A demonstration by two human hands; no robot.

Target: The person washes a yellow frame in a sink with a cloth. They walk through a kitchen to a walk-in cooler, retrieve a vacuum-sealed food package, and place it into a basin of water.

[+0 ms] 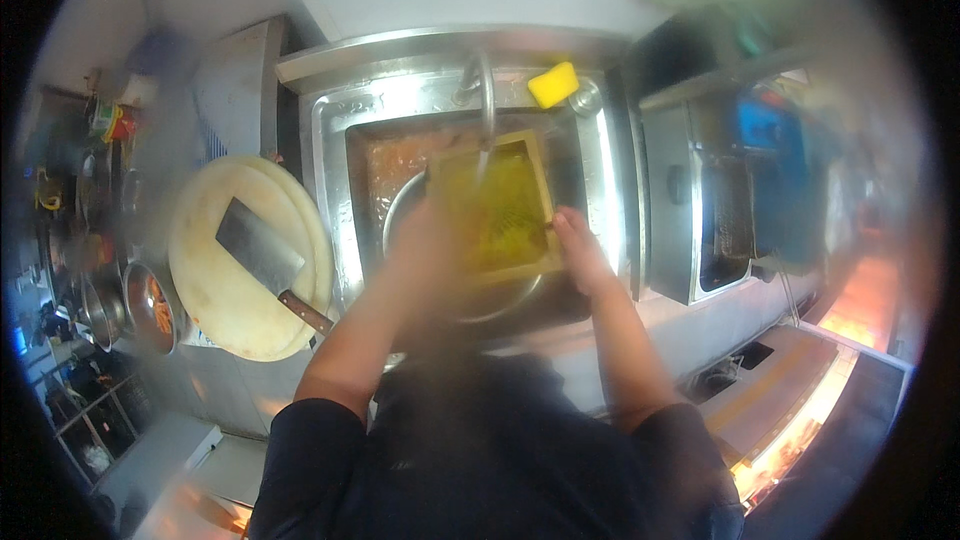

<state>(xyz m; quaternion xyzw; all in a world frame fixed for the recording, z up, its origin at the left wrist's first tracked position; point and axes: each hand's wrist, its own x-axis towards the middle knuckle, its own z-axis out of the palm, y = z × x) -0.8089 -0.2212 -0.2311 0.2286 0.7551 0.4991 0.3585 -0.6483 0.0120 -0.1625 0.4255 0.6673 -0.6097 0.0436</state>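
Note:
Over the sink (360, 187), I hold a yellowish square container (499, 210) tilted below the metal faucet (488, 101). Water appears to run from the spout into it. My right hand (581, 251) grips the container's right edge, thumb uppermost. On its left side is my left hand (427, 240), blurred by a smear on the lens, so its fingers are hard to make out. A round metal bowl (517, 300) sits in the basin beneath the container, partly hidden by it and by my left hand.
Left of the sink, a cleaver (262, 244) lies on stacked round cutting boards (202, 270). A bowl with orange food pieces (154, 315) stands farther left. A yellow sponge (553, 85) rests on the sink's back ledge. To the right is a metal-sided fryer-like unit (670, 232).

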